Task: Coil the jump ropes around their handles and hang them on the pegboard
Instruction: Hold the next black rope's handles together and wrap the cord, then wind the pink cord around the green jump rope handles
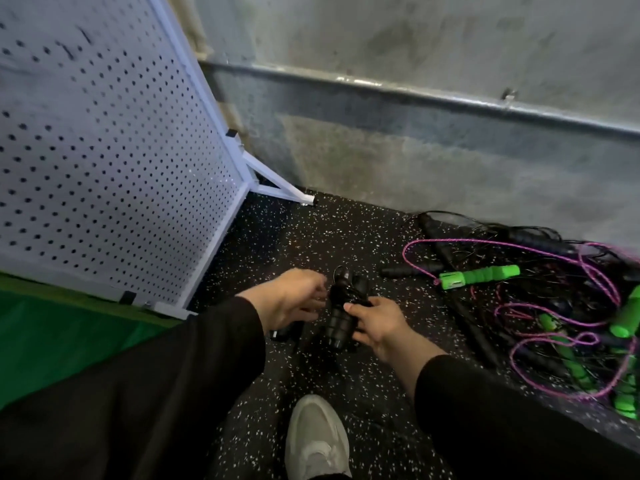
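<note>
Where speckled rubber floor (346, 237) meets concrete wall (415, 46), a pegboard (104, 150) leans.

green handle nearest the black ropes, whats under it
The green handle lies on the speckled floor, over thin black cords and a purple rope. What lies directly beneath it is covered.

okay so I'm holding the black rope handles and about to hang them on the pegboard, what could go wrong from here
1. The right hand grips the black handles while the left hand looks loose beside them; the coil could unwind before hanging.
2. The pile of ropes, with its green handle and purple cord, lies tangled close by; loose cord may snag.
3. The pegboard leans tilted on its stand; pushing could shift it.
</note>
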{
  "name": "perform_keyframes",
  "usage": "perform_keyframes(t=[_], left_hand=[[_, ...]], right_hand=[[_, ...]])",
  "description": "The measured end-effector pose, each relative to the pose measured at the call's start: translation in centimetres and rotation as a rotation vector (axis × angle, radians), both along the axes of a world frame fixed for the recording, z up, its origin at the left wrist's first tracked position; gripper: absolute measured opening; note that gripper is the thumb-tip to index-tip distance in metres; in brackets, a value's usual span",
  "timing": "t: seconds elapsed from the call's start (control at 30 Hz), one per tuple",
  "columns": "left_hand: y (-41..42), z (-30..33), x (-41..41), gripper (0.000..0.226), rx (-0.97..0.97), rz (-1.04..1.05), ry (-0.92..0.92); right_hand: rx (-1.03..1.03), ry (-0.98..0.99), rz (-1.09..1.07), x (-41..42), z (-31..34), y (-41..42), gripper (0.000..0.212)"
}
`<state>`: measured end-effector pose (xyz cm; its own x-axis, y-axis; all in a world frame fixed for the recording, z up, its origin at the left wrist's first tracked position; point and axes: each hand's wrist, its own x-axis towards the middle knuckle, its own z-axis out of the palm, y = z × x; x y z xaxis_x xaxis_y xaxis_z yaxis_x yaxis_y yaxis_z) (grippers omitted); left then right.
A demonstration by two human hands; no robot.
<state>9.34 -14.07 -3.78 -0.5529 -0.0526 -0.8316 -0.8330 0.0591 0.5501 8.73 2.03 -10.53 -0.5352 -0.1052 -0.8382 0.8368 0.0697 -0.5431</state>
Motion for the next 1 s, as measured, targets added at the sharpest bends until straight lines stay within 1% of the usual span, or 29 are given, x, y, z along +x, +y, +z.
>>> perform_keyframes(t=[0.07,0.13,0.23,0.33,0.43,0.53,0.57,0.6,0.73,0.87,0.93,1.0], left_hand=[[-0.3,-2.0,0.3,0.019,-0.042,0.035,-0.022],[-0.3,-3.8,0.6,0.026,-0.057,0.015,-0.052],[0.1,-5.9,0.9,0.046,-0.068,-0.020,-0.098],[0.6,-6.5,0.8,0.050,-0.095,-0.037,-0.116],[1.1,-6.9,0.5,0.047,-0.169,-0.086,-0.104],[1.6,-7.1,0.2,0.035,-0.244,-0.144,-0.088],[1.7,-7.0,0.1,0.028,-0.264,-0.163,-0.080],[1.9,-6.9,0.0,0.026,-0.294,-0.180,-0.060],[2.6,-4.9,-1.7,0.030,-0.447,-0.292,0.068],[4.1,-0.4,-5.5,0.033,-0.572,-0.458,0.212],[5.8,2.1,-7.4,0.027,-0.588,-0.534,0.288],[8.0,4.3,-9.1,0.020,-0.617,-0.652,0.331]], right_hand=[[-0.002,-0.050,-0.009,0.0,-2.6,-1.1,0.055],[-0.006,-0.084,0.001,0.0,-4.2,-2.0,0.060],[-0.009,-0.097,0.018,-0.4,-5.7,-2.6,0.048],[-0.010,-0.104,0.060,-0.8,-6.3,-2.8,0.040],[0.052,-0.112,0.205,-0.9,-6.1,-3.0,0.030],[0.181,-0.062,0.398,-1.3,-5.9,-2.9,0.030],[0.203,-0.045,0.435,-1.4,-5.7,-2.8,0.032],[0.217,-0.023,0.463,-1.5,-5.5,-2.6,0.033],[0.298,0.072,0.573,-2.5,-3.2,-0.9,0.032],[0.341,0.153,0.544,-3.9,0.1,2.6,0.050],[0.386,0.239,0.561,-4.7,2.2,4.9,0.059],[0.453,0.326,0.612,-5.6,4.2,7.5,0.059]])
